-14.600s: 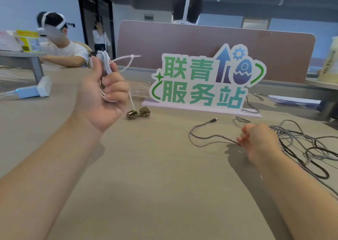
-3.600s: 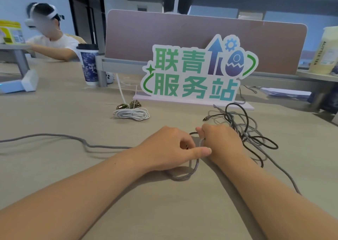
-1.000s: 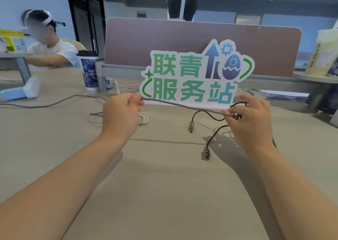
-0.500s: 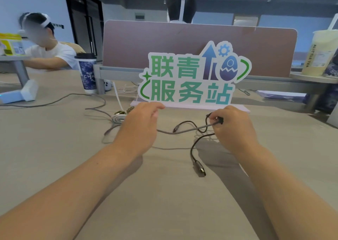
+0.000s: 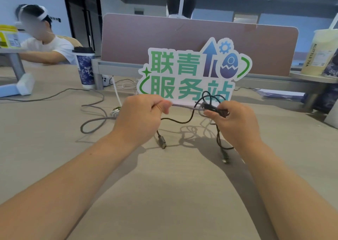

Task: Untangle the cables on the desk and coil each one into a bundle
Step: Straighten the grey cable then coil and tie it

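Above the desk [image 5: 173, 194], my left hand [image 5: 139, 119] pinches a grey braided cable [image 5: 95, 120], which runs taut to my right hand [image 5: 236, 122] and trails left in loops over the desk. My right hand pinches a small bunch of grey and black cable [image 5: 210, 107] loops. The black cable sags between my hands, and its two plug ends [image 5: 162, 143] hang down to the desk. A coiled white cable [image 5: 114, 112] lies behind my left hand, mostly hidden.
A standing sign [image 5: 192, 73] with green characters is just behind my hands, in front of a brown partition [image 5: 164, 38]. A blue paper cup [image 5: 85, 67] stands at back left, a yellow drink cup [image 5: 321, 51] at back right. A person [image 5: 43, 38] sits at far left.
My hands have risen and drawn the grey cable taut between them. More grey slack now lies looped on the desk at left, and the black loops are gathered at my right hand.
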Tool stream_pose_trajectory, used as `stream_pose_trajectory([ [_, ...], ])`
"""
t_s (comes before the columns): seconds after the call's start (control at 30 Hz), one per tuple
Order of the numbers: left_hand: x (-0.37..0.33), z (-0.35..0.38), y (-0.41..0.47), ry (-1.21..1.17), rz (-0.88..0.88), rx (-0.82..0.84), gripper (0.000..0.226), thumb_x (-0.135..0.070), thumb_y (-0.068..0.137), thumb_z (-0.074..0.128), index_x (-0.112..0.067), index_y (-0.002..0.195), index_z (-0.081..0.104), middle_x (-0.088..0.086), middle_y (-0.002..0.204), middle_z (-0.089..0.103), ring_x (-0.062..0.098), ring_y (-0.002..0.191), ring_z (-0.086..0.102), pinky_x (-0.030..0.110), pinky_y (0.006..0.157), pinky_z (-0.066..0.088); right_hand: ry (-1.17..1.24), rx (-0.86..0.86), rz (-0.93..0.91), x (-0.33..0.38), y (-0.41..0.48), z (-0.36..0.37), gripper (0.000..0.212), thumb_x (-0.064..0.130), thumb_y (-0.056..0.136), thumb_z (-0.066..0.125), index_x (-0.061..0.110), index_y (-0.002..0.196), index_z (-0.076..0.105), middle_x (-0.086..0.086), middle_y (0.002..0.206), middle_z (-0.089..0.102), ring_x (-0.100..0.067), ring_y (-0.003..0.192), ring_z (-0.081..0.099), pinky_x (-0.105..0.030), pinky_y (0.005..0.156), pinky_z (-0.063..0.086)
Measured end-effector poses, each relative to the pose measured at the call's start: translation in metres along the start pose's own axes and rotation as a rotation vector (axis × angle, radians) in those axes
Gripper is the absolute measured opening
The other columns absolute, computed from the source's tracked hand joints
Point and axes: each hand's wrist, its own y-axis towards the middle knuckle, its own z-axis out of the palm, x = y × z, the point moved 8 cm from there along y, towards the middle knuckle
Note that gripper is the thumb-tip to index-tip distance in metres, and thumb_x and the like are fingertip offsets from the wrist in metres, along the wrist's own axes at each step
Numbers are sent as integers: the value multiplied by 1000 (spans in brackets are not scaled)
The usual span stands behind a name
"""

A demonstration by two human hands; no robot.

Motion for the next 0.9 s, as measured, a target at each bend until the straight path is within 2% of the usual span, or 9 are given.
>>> stream_pose_trajectory([
  [0.13,16,3,-1,27,-72,16,27,-25,91,58,-16,69,70,-23,42,50,-9,51,48,7,51,28,49,72,89,-16,-2,16,21,29,90,58,13,78,64,-8,76,63,-28,74,51,-37,61,44],
  [0.3,41,-36,10,101,-178,-168,29,-21,93,54,-20,65,63,-12,46,45,4,49,41,17,50,30,341,-10,495,-79,-14,13,27,16,92,49,15,68,60,-5,67,59,-25,67,51,-29,55,37],
  [0.37,53,-48,9,182,-201,-185,29,-21,93,54,-22,66,62,-8,49,48,15,54,43,31,55,29,267,-38,579,-100,-18,4,26,17,91,49,13,68,60,-10,69,60,-30,72,53,-30,54,34],
  [0.43,64,-40,8,242,-227,-107,27,-25,94,52,-21,70,65,-3,60,57,20,65,48,30,61,30,184,-40,596,-106,-19,-1,26,22,92,51,8,73,63,-15,73,61,-34,75,53,-34,56,33],
  [0.53,79,-15,3,330,-297,64,25,-24,95,48,-19,76,64,1,75,59,25,76,52,31,65,34,65,-26,560,-96,-16,2,30,33,90,56,6,83,66,-15,79,61,-35,80,53,-34,64,37],
  [0.63,80,12,-6,324,-310,236,16,-25,96,46,-22,86,58,-1,83,57,23,83,55,32,69,39,-166,37,501,-77,-13,6,41,33,77,69,12,112,63,-15,111,52,-33,104,48,-41,87,43],
  [0.77,58,41,-17,200,-220,381,20,-40,94,48,-29,108,56,-7,88,57,12,83,54,33,80,46,-294,195,271,-29,-10,20,85,28,73,73,22,144,27,-14,149,19,-32,139,13,-44,114,17],
  [0.83,44,54,-22,217,-149,468,25,-48,92,47,-31,108,56,-10,89,57,10,84,54,32,82,45,-292,183,85,0,-9,24,90,18,75,69,28,148,16,-10,154,5,-29,142,0,-42,117,5],
  [0.9,30,66,-30,257,-70,536,31,-57,88,47,-33,106,56,-12,90,55,11,88,54,30,80,44,-160,195,-95,24,-13,32,81,8,79,63,28,146,24,-5,155,10,-24,142,4,-35,116,6],
])
